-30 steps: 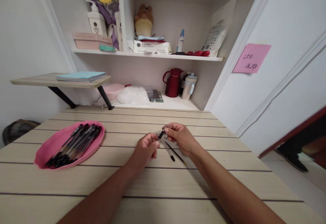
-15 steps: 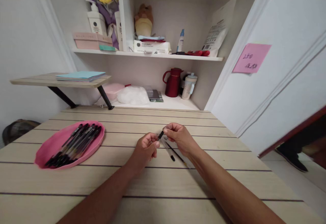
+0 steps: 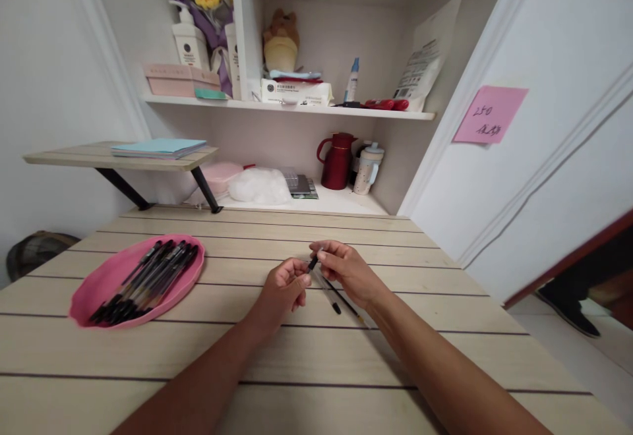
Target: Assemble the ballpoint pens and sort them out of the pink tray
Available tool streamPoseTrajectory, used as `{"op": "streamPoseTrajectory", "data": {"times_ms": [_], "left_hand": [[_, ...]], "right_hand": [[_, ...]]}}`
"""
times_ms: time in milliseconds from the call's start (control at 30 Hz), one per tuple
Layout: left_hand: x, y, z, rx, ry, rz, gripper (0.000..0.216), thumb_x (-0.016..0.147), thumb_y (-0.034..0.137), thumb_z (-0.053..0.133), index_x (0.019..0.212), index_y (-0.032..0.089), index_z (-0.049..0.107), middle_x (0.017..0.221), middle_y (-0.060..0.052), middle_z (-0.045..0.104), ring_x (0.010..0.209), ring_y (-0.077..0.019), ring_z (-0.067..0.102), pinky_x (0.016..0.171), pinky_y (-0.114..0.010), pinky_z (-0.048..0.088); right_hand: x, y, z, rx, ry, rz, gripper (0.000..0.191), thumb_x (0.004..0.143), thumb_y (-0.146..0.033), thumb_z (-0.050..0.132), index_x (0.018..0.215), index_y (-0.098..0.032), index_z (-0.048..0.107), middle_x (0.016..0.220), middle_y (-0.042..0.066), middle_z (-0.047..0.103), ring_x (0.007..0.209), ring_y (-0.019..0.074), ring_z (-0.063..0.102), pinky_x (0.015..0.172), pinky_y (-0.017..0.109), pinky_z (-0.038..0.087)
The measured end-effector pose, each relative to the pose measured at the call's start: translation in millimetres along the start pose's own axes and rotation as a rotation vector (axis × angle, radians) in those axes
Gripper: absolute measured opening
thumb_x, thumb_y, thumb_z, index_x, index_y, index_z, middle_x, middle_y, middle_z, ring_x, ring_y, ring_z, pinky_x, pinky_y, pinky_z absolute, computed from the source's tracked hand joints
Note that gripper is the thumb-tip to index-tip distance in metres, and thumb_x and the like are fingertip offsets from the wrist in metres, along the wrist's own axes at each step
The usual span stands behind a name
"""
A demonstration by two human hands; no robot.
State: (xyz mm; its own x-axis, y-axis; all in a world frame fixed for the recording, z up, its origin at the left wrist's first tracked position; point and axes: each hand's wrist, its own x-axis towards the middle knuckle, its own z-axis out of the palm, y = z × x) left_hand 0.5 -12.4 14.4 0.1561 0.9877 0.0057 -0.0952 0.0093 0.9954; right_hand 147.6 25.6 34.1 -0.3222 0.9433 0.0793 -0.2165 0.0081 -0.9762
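Note:
Near the middle of the table, my left hand is closed around a short black pen part, which slants up to the right. My right hand pinches its upper end, where a small pale piece, perhaps a pen tip, shows between thumb and forefinger. Whether the two pieces touch is too small to tell. Beneath the hands lies a clear pen barrel with a black end. Beside it is a thin dark ink refill with a yellowish section, its upper part hidden by my right hand.
A pink tray holding several black pens stands at left. Behind it is a small raised shelf on black brackets, bearing blue-covered papers. A red jug and a pale tumbler stand at the back.
My right fingers have shifted slightly left over the black part's upper end, and a small pale piece now shows between them. The left hand holds almost still.

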Motion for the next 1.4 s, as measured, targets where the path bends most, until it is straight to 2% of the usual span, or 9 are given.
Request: {"op": "streamPoseTrajectory", "data": {"times_ms": [67, 267, 467, 600, 733, 833, 967, 1200, 1400], "left_hand": [[0, 0, -1, -0.002, -0.001, 0.006, 0.017, 0.069, 0.027, 0.054, 0.082, 0.018, 0.049, 0.046, 0.008, 0.047, 0.036, -0.0039, 0.038, 0.036, -0.015, 0.025], [1, -1, -2, 0.025, 0.031, 0.016, 0.019, 0.065, 0.025, 0.059, 0.08, 0.016, 0.052, 0.045, 0.007, 0.048, 0.037, -0.0044, 0.041, 0.036, -0.015, 0.025], [1, 1, -3, -0.054, 0.038, -0.001, 0.02, 0.063, 0.027, 0.061, 0.078, 0.016, 0.052, 0.044, 0.007, 0.048, 0.037, -0.0043, 0.04, 0.037, -0.015, 0.027], [0, 1, -2, -0.044, 0.05, 0.008, 0.019, 0.063, 0.026, 0.061, 0.077, 0.016, 0.053, 0.043, 0.007, 0.047, 0.037, -0.0041, 0.038, 0.036, -0.015, 0.026], [1, 1, -1, -0.021, 0.146, 0.085, 0.019, 0.057, 0.023, 0.066, 0.07, 0.015, 0.054, 0.048, 0.005, 0.05, 0.041, -0.0049, 0.042, 0.04, -0.016, 0.031], [2, 2, -2, -0.01, 0.189, 0.102, 0.021, 0.054, 0.023, 0.067, 0.068, 0.015, 0.054, 0.052, 0.005, 0.052, 0.043, -0.005, 0.044, 0.041, -0.017, 0.033], [1, 3, -4, -0.052, 0.123, 0.027, 0.023, 0.057, 0.025, 0.066, 0.073, 0.015, 0.053, 0.048, 0.006, 0.049, 0.04, -0.0049, 0.043, 0.037, -0.015, 0.028], [1, 3, -1, -0.019, 0.165, 0.033, 0.023, 0.055, 0.023, 0.067, 0.071, 0.015, 0.054, 0.05, 0.006, 0.051, 0.04, -0.0045, 0.043, 0.037, -0.016, 0.028], [3, -1, -5, -0.102, 0.062, -0.042, 0.022, 0.06, 0.025, 0.064, 0.076, 0.016, 0.052, 0.046, 0.007, 0.047, 0.038, -0.0038, 0.041, 0.036, -0.015, 0.025]], "right_hand": [[0, 0, 1, 0.022, -0.001, 0.008, 0.024, 0.063, -0.03, 0.066, 0.082, -0.016, 0.062, 0.059, -0.003, 0.052, 0.045, 0.0048, 0.035, 0.044, 0.02, 0.024], [1, 5, 1, 0.005, 0.088, -0.044, 0.022, 0.054, -0.027, 0.072, 0.057, -0.015, 0.054, 0.049, -0.006, 0.046, 0.042, 0.0035, 0.03, 0.042, 0.02, 0.021], [-1, -1, 1, 0.077, 0.022, 0.008, 0.028, 0.061, -0.029, 0.067, 0.085, -0.016, 0.062, 0.055, -0.005, 0.047, 0.044, 0.0039, 0.033, 0.042, 0.019, 0.022], [0, 2, 2, 0.065, 0.051, -0.005, 0.021, 0.059, -0.028, 0.069, 0.072, -0.014, 0.062, 0.052, -0.005, 0.045, 0.042, 0.003, 0.03, 0.041, 0.019, 0.019], [1, 11, 6, 0.044, 0.115, -0.064, 0.022, 0.057, -0.028, 0.071, 0.06, -0.015, 0.053, 0.047, -0.006, 0.044, 0.041, 0.0033, 0.031, 0.04, 0.019, 0.02], [0, 10, 9, 0.056, 0.133, -0.067, 0.022, 0.057, -0.028, 0.07, 0.063, -0.016, 0.053, 0.048, -0.007, 0.044, 0.04, 0.0034, 0.032, 0.039, 0.019, 0.021], [-3, 5, 8, 0.09, 0.026, -0.041, 0.028, 0.062, -0.03, 0.067, 0.085, -0.016, 0.06, 0.057, -0.004, 0.048, 0.044, 0.0036, 0.034, 0.041, 0.019, 0.024], [1, 12, 7, 0.027, 0.14, -0.056, 0.023, 0.054, -0.03, 0.072, 0.059, -0.015, 0.054, 0.051, -0.005, 0.048, 0.042, 0.0037, 0.032, 0.041, 0.02, 0.021], [0, 8, 7, 0.062, 0.041, -0.011, 0.026, 0.062, -0.033, 0.066, 0.082, -0.016, 0.062, 0.053, -0.004, 0.047, 0.043, 0.0047, 0.033, 0.042, 0.02, 0.022]]}}
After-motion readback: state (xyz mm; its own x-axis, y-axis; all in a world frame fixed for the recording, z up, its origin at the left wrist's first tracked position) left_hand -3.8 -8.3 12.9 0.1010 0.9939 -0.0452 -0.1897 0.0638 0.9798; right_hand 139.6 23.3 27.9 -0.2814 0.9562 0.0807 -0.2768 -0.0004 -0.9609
